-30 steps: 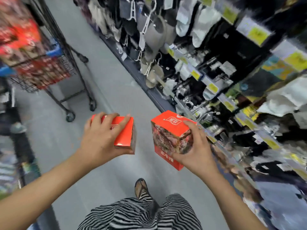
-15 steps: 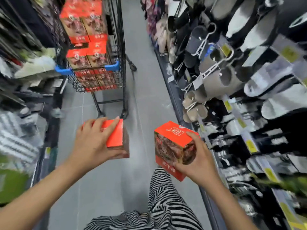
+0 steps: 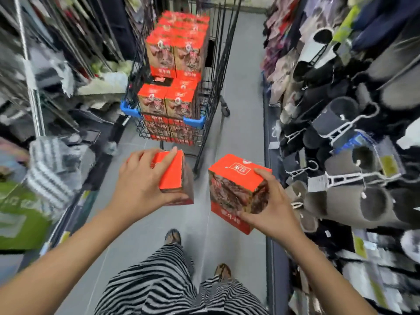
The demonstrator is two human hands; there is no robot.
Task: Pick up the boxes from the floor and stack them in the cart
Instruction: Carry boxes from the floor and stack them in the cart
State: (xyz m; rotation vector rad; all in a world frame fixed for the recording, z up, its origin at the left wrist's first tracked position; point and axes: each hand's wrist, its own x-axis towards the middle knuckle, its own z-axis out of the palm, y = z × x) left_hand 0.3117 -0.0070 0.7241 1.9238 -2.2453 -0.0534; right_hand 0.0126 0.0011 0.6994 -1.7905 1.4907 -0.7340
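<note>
My left hand (image 3: 142, 187) grips one red box (image 3: 173, 176) from above, held at waist height. My right hand (image 3: 270, 208) holds a second red box (image 3: 234, 185) by its right side and bottom; its red top with white print faces up. Straight ahead stands a black wire cart (image 3: 218, 71) with blue corner bumpers. Inside it, several matching red boxes (image 3: 177, 53) are stacked in layers, the tallest stack at the back and a lower row at the front. Both held boxes are just short of the cart's near end.
The grey floor aisle is narrow. Slippers and shoes on white hangers (image 3: 341, 133) line the right-hand rack. Clothing and packaged goods (image 3: 45, 155) fill the left shelves. My striped trousers (image 3: 172, 285) and sandalled feet show below.
The view has swung left so the cart now sits centred ahead and closer. Both hands still hold their boxes in about the same pose.
</note>
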